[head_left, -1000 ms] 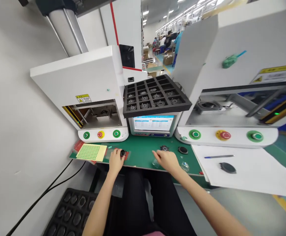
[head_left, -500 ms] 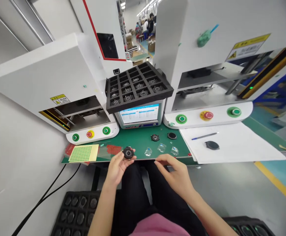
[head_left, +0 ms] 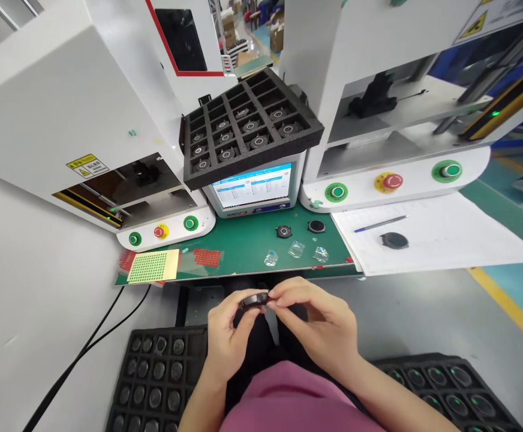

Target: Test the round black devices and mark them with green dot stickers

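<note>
Both of your hands meet over your lap, just below the front edge of the bench (head_left: 252,249). Your left hand (head_left: 225,336) pinches a small black round part (head_left: 255,299) between thumb and fingers, held edge-on, and your right hand (head_left: 322,327) closes its fingertips on the same part from the other side. Ahead on the green bench lie three clear film pieces (head_left: 295,253), with two more black round parts (head_left: 300,228) just behind them. A sheet of green dot stickers (head_left: 152,266) lies at the left end. One slotted black tray (head_left: 248,129) rests tilted on top of the screen (head_left: 252,187). Two more black trays (head_left: 160,375) sit low on either side of your legs.
</note>
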Demonstrator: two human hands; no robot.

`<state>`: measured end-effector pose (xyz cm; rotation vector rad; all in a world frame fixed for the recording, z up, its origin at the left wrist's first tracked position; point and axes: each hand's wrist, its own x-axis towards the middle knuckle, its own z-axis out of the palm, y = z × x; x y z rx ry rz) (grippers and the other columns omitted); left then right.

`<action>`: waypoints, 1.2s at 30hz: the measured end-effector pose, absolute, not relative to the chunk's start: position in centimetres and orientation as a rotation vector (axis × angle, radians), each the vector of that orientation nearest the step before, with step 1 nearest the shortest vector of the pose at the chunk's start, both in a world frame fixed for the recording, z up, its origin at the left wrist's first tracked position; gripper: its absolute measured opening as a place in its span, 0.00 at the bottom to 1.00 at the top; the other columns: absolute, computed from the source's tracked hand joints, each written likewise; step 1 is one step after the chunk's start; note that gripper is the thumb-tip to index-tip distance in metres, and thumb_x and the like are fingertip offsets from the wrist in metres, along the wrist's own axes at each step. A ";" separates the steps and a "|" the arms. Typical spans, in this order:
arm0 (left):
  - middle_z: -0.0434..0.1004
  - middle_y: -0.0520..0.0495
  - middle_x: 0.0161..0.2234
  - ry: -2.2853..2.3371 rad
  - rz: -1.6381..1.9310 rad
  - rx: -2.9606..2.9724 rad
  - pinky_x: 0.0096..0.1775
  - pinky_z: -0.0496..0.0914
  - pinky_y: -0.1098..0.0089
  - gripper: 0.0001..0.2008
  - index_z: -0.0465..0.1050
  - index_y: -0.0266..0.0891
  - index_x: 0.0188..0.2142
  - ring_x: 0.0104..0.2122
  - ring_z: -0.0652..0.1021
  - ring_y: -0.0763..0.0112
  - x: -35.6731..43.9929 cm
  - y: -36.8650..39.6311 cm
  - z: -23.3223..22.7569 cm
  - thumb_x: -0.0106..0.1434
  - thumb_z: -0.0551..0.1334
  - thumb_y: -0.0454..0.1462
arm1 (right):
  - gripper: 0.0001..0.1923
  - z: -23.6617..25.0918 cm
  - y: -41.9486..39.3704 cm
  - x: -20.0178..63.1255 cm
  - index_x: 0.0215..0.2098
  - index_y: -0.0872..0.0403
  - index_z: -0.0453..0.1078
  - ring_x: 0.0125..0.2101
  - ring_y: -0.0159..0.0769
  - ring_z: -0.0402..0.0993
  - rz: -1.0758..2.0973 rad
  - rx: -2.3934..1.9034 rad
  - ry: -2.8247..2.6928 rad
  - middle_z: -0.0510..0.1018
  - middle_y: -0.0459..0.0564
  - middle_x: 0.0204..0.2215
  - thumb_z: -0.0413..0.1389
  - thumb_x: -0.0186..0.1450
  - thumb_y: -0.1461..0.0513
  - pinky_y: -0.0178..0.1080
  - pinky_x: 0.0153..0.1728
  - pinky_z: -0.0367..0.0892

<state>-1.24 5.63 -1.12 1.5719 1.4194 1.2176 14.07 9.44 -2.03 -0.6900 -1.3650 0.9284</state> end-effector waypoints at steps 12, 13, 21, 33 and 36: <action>0.82 0.51 0.40 1.305 1.037 1.778 0.40 0.72 0.76 0.12 0.75 0.45 0.47 0.35 0.80 0.74 -2.1 5.9 -0.9 0.67 0.59 0.31 | 0.09 -2.0 11.4 16.6 0.28 0.52 0.67 0.28 0.29 0.72 1.225 -0.539 -1.595 0.73 0.45 0.27 0.59 0.63 0.69 0.31 0.29 0.69; 0.82 0.51 0.40 1.308 1.043 1.776 0.40 0.72 0.76 0.12 0.75 0.45 0.47 0.35 0.80 0.74 -2.1 5.9 -1.0 0.67 0.59 0.31 | 0.08 -2.0 11.4 16.4 0.29 0.52 0.68 0.28 0.30 0.73 1.198 -0.566 -1.554 0.74 0.45 0.27 0.60 0.62 0.69 0.32 0.30 0.70; 0.82 0.51 0.39 1.322 1.104 1.802 0.40 0.72 0.77 0.14 0.76 0.45 0.47 0.35 0.80 0.75 -2.3 6.1 -1.4 0.66 0.60 0.29 | 0.10 -2.4 10.3 15.1 0.30 0.53 0.75 0.27 0.33 0.78 0.949 -0.611 -1.434 0.81 0.47 0.26 0.63 0.58 0.73 0.32 0.29 0.75; 0.82 0.52 0.43 1.464 1.093 1.749 0.44 0.74 0.77 0.15 0.75 0.48 0.48 0.41 0.81 0.74 -2.5 5.2 -5.2 0.66 0.59 0.30 | 0.11 -5.3 9.7 14.4 0.33 0.53 0.67 0.28 0.30 0.75 0.808 -0.707 -1.571 0.78 0.47 0.27 0.56 0.61 0.75 0.32 0.30 0.73; 0.83 0.51 0.42 1.510 1.075 1.715 0.44 0.75 0.76 0.13 0.75 0.45 0.48 0.39 0.82 0.72 -2.4 5.2 -6.7 0.66 0.59 0.31 | 0.11 -6.8 9.7 14.0 0.32 0.52 0.66 0.28 0.30 0.75 0.822 -0.764 -1.576 0.77 0.47 0.28 0.56 0.62 0.74 0.32 0.30 0.72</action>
